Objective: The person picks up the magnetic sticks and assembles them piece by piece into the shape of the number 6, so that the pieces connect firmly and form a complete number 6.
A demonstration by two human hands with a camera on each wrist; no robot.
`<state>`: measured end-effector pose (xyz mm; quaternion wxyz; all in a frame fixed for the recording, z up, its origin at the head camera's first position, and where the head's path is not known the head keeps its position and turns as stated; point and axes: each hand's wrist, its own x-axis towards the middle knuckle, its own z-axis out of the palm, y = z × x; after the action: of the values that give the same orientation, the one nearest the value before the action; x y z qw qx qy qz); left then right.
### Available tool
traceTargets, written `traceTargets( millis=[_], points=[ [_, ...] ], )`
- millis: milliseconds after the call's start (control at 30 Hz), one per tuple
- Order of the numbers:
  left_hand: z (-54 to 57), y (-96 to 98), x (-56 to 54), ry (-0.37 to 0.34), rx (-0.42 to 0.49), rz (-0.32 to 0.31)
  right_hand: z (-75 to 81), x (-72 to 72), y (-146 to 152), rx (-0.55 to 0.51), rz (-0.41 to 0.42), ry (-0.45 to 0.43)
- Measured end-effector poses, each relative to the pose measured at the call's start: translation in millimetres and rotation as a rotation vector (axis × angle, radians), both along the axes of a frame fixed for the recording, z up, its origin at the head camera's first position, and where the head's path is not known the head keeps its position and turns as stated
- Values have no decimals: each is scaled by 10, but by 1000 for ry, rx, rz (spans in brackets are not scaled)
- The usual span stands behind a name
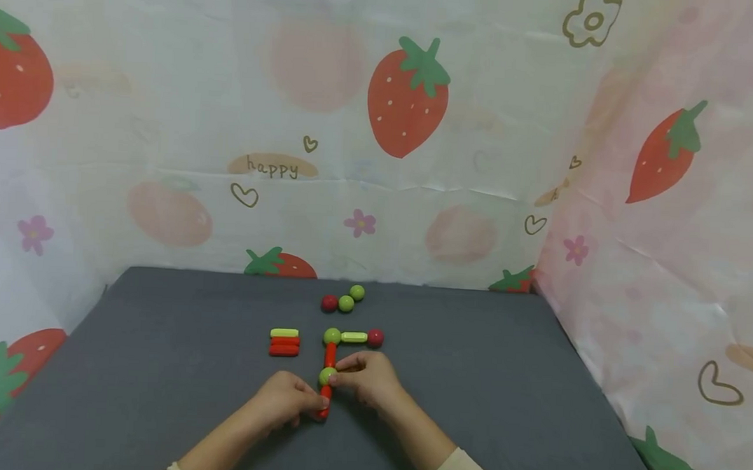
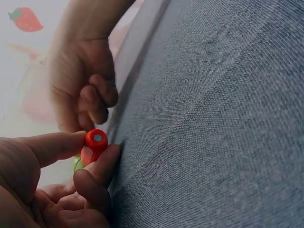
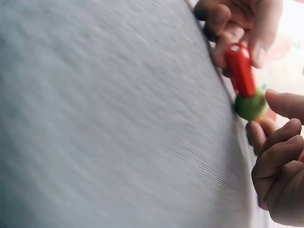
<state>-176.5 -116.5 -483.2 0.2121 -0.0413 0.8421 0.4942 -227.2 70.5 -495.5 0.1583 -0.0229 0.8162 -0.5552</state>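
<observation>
On the dark grey table, my left hand [image 1: 284, 400] pinches a short red rod [image 1: 325, 394] between thumb and fingers. A pale magnet-like disc shows on the end of that rod [image 2: 97, 137] in the left wrist view. My right hand [image 1: 373, 381] pinches a green ball [image 3: 251, 105], which touches the rod's far end. From this ball another red rod [image 1: 330, 355] runs away from me to a second green ball [image 1: 332, 336]. A yellow-green rod [image 1: 354, 337] extends right from there to a dark red ball [image 1: 375, 338].
Left of the joined pieces lie a yellow-green rod [image 1: 284, 333] and two red rods [image 1: 284, 350], side by side. Farther back sit a dark red ball [image 1: 329, 303] and two green balls [image 1: 346, 304]. A strawberry-print cloth [image 1: 402, 215] hangs behind the table [image 1: 177, 324] and along its sides.
</observation>
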Motion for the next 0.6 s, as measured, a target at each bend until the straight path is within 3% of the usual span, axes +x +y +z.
traceTargets(
  millis=[167, 333, 600],
  points=[
    [-25, -22, 3, 26, 14, -1, 148, -168, 103, 84, 97, 138],
    [-56, -43, -1, 60, 36, -4, 357, -460, 204, 167, 192, 291],
    [-76, -36, 21, 82, 20, -7, 514, -967, 301, 278, 174, 399]
  ],
)
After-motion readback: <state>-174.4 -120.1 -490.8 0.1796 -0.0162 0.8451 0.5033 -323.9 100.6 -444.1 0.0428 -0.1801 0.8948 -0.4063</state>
